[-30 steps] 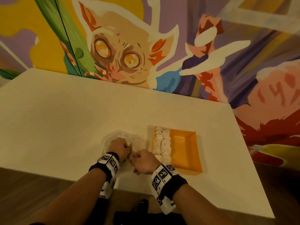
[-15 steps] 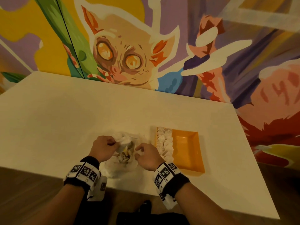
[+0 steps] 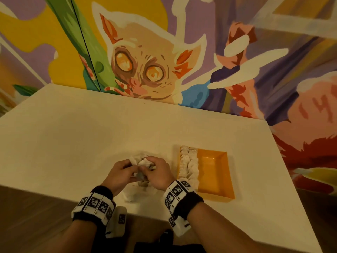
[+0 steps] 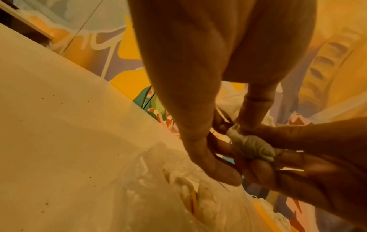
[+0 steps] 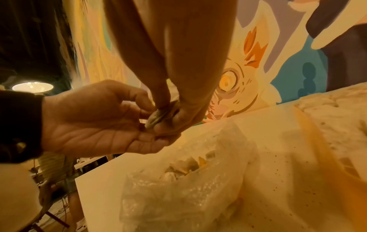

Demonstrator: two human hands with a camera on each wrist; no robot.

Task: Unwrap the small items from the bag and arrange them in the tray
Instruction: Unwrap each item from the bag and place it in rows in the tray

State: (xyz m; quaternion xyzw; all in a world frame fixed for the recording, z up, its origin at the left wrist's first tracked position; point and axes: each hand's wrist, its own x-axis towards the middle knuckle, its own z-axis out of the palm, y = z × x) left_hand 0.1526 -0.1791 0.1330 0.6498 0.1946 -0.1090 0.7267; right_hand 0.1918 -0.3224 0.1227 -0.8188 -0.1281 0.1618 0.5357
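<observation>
Nearest the table's point(image 3: 73, 143) front edge, the clear plastic bag point(image 5: 178, 196) lies open with more pale wrapped pieces inside, and just above it the left hand point(image 3: 119, 175) and right hand point(image 3: 157, 175) meet, fingers curled, both pinching one small wrapped item point(image 4: 251, 148) between thumb and fingertips, its crumpled white wrapper point(image 3: 144, 161) sticking up past the knuckles. Just to the right of the hands sits the orange tray point(image 3: 220, 179), with unwrapped pale pieces point(image 3: 189, 167) lined in rows along its left side and the right part bare. Beyond the table stands a painted mural point(image 3: 145, 70) of a wide-eyed animal.
</observation>
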